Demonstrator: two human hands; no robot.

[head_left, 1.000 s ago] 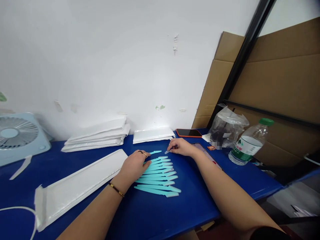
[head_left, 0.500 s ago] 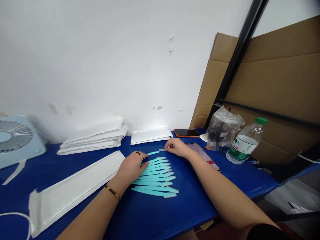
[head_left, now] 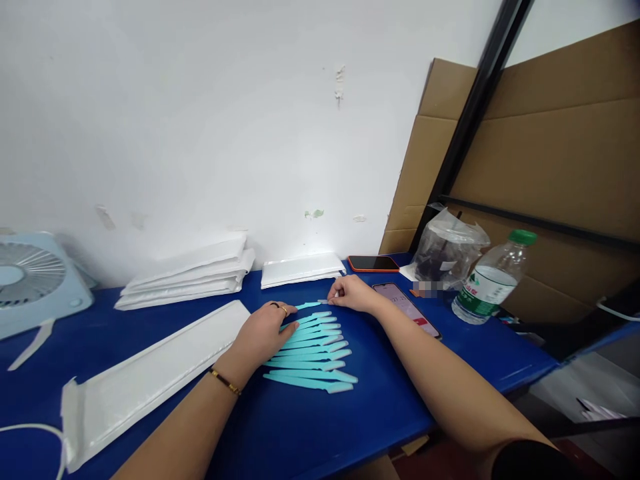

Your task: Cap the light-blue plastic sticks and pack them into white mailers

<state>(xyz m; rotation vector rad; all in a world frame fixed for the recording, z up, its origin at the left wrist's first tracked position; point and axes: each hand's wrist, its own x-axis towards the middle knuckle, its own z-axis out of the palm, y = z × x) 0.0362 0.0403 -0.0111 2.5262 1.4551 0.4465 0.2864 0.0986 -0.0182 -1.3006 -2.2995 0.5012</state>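
Observation:
Several turquoise eyebrow razors lie fanned in a row on the blue table, blade ends to the right with pale clear caps on them. My left hand is over their left ends, its fingers on the handle of the farthest eyebrow razor. Its thumb rests near the handles of the row. My right hand pinches a small clear cap at the blade end of that farthest razor. Fingers partly hide the cap, so how far it covers the blade is unclear.
A long white padded envelope lies at left, with stacked white envelopes behind and another white envelope by the wall. A fan stands far left. Two phones, a bagged cup and a water bottle are right.
The gap between the clear cap and the farthest razor has closed; the cap now meets its blade end. Both hands have otherwise barely moved, and the view has shifted slightly.

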